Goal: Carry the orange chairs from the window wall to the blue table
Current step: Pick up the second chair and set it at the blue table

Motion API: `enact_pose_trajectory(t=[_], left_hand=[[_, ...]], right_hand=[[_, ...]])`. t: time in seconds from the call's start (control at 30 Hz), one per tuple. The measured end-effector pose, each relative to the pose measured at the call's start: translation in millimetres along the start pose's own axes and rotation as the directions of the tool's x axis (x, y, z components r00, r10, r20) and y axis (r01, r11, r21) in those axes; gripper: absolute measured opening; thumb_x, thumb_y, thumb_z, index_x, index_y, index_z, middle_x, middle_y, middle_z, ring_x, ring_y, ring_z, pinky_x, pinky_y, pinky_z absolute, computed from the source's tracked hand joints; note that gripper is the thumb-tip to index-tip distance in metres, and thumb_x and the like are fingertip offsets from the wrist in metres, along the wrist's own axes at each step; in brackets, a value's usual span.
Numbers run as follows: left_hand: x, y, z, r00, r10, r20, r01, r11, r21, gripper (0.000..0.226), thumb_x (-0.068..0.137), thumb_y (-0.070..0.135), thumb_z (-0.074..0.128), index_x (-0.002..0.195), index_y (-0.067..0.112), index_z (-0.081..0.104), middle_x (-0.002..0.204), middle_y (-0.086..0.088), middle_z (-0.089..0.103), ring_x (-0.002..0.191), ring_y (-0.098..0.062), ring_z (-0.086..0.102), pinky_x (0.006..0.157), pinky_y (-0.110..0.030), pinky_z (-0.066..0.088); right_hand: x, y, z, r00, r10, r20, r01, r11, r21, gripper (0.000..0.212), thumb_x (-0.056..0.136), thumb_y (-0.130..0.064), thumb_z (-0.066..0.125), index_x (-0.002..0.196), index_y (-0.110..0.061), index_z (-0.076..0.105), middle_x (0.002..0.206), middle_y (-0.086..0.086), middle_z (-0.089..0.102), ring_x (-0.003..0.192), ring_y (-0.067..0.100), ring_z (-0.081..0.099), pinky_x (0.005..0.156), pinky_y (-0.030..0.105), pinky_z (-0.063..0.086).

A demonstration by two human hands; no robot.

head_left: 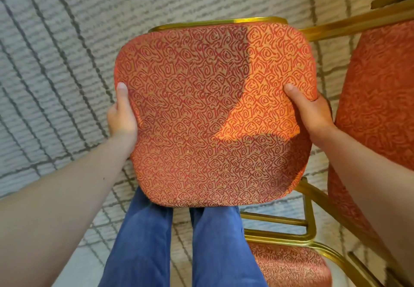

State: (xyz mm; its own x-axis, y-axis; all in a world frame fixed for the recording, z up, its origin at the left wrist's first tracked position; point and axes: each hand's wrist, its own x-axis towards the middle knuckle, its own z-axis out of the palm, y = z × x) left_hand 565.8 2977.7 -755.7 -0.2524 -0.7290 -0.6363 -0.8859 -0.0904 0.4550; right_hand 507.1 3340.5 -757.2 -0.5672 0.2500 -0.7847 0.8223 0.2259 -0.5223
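Note:
An orange chair (201, 112) with swirl-patterned fabric and a gold metal frame fills the middle of the head view, its padded seat facing up at me. My left hand (122, 116) grips the seat's left edge, thumb on top and fingers hidden under it. My right hand (310, 114) grips the right edge the same way. The seat hangs above my blue-trousered legs. The blue table is out of view.
More orange chairs with gold frames crowd the right side: a tall padded one (378, 98) and a backrest (289, 264) low at the bottom right. Grey carpet with a dark grid pattern (56, 62) stretches to the left and ahead.

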Motion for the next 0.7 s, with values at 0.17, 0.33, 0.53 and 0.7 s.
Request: enact_pose_trajectory(t=[0.17, 0.33, 0.53, 0.7], left_hand=[[3, -3, -1, 1.000, -0.022, 0.012, 0.022, 0.999, -0.044, 0.051, 0.079, 0.073, 0.048, 0.071, 0.025, 0.065, 0.086, 0.010, 0.068, 0.089, -0.014, 0.065, 0.091, -0.035, 0.051], [7, 0, -9, 0.946, -0.085, 0.313, 0.129, 0.984, -0.122, 0.072, 0.065, 0.080, 0.050, 0.112, 0.028, 0.064, 0.116, 0.000, 0.068, 0.107, -0.021, 0.064, 0.098, -0.043, 0.048], [13, -5, -12, 0.851, -0.007, 0.525, 0.112, 0.979, -0.169, 0.071, 0.079, 0.078, 0.037, 0.130, 0.032, 0.055, 0.121, 0.002, 0.067, 0.109, -0.018, 0.065, 0.089, -0.039, 0.053], [13, 5, -20, 0.890, -0.075, 0.449, 0.120, 0.990, -0.072, 0.108, 0.038, 0.097, 0.046, 0.122, 0.031, 0.062, 0.118, 0.000, 0.067, 0.109, -0.023, 0.063, 0.100, -0.044, 0.045]], right_hand=[[1, 3, 2, 1.000, 0.023, 0.007, -0.023, 0.997, 0.078, 0.022, 0.078, -0.045, 0.077, 0.084, -0.026, 0.067, 0.071, -0.029, 0.069, 0.069, -0.011, 0.067, 0.055, 0.006, 0.048], [2, 1, 1, 0.998, 0.048, 0.028, -0.050, 0.994, 0.097, 0.020, 0.081, -0.042, 0.076, 0.087, -0.025, 0.067, 0.072, -0.025, 0.071, 0.068, -0.006, 0.069, 0.054, 0.009, 0.050], [0, -1, 1, 0.997, 0.064, 0.045, -0.068, 0.993, 0.100, 0.025, 0.080, -0.045, 0.075, 0.090, -0.024, 0.067, 0.076, -0.022, 0.073, 0.072, -0.002, 0.070, 0.056, 0.011, 0.051], [-9, -12, -1, 0.995, 0.086, 0.044, -0.089, 0.995, 0.048, 0.036, 0.072, -0.057, 0.077, 0.091, -0.028, 0.066, 0.087, -0.017, 0.074, 0.077, 0.000, 0.071, 0.064, 0.017, 0.054]])
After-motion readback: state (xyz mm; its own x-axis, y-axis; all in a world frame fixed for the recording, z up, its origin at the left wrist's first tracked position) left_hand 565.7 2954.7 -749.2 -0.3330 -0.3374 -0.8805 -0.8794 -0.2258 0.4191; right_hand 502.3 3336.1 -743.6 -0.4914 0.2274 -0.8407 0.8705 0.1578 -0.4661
